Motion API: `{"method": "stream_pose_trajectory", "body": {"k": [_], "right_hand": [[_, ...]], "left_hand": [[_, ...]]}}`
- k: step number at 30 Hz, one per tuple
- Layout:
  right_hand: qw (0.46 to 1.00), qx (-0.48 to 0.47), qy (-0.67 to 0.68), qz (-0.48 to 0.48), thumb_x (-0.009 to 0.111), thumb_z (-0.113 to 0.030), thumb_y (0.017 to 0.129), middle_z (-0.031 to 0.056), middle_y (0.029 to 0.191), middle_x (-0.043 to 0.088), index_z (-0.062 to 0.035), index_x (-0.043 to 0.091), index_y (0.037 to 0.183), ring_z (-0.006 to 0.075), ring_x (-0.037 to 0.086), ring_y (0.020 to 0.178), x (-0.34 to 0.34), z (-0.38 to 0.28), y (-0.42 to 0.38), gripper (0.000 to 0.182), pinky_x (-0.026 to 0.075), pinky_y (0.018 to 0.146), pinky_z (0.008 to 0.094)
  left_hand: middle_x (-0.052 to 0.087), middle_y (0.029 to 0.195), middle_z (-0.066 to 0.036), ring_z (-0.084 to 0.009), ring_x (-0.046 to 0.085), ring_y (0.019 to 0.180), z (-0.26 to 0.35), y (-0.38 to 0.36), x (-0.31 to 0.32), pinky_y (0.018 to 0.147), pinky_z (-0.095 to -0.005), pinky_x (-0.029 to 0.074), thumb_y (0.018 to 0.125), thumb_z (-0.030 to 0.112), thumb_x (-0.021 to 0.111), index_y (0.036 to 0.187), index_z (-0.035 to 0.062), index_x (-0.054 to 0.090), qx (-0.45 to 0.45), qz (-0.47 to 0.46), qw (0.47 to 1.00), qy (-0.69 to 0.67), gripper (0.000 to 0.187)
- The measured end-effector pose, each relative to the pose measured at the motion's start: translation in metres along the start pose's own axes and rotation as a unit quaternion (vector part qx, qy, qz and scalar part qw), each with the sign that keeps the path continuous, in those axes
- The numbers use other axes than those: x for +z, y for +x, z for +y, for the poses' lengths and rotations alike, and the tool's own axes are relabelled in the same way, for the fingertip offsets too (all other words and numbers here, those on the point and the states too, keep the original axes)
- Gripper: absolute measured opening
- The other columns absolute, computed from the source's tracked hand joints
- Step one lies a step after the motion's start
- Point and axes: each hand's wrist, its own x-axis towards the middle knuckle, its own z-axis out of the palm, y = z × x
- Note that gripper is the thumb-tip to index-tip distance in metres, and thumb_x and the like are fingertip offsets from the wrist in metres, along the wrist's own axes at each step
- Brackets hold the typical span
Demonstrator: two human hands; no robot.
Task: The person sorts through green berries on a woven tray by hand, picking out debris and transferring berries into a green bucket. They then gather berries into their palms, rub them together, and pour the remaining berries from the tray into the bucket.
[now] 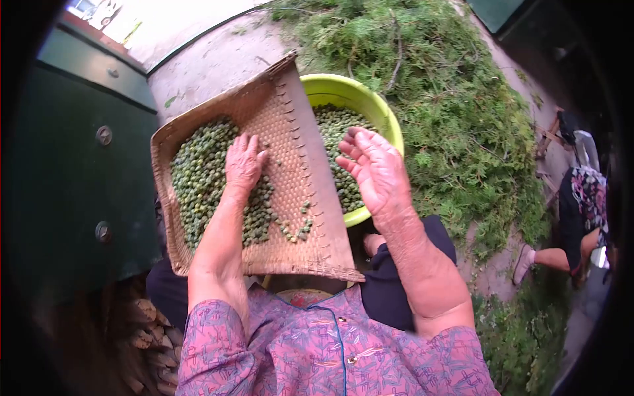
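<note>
A woven winnowing basket (287,132) lies tilted across my lap, with a heap of small round green berries or seed cones (205,178) on its left side. My left hand (244,162) rests on the right edge of that heap, palm down and fingers stretched out. A few loose pieces are scattered on the bare weave near the basket's flat board lip (323,191). To the right, a yellow-green basin (395,125) contains more of the same green pieces. Above the basin's right side is my right hand (376,168), palm turned inward, fingers loosely bent and apart, with nothing visible in it.
A large pile of cut green conifer branches (449,119) covers the ground on the right. At the far right are another person's leg and shoe (524,264). A dark green metal door (92,171) stands on the left, with chopped firewood (155,350) below it.
</note>
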Motion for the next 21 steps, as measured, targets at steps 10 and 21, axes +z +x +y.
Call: {"method": "stream_pose_trajectory", "body": {"k": [10,21], "right_hand": [[0.999,0.020,-0.040,0.007,0.057,-0.014,0.091,0.0049,0.100,0.060,-0.0020,0.057,0.107,0.0139,0.057,0.087,0.007,0.010,-0.001,0.021,0.052,0.069,0.0284],[0.998,-0.014,-0.059,0.011,0.054,-0.019,0.092,-0.0005,0.093,0.058,-0.0052,0.060,0.106,0.0078,0.053,0.086,-0.001,0.014,0.005,0.021,0.049,0.066,0.0221]], "left_hand": [[0.054,0.113,-0.011,-0.0300,0.048,0.107,0.027,-0.084,-0.022,0.090,-0.0429,0.034,0.073,0.036,0.067,0.114,0.0102,0.054,0.001,0.000,0.998,-0.058,0.050],[0.051,0.107,-0.016,-0.0359,0.048,0.103,0.032,-0.104,-0.010,0.083,-0.0454,0.039,0.077,0.022,0.064,0.110,0.0063,0.052,0.051,0.000,0.998,-0.047,0.039]]}}
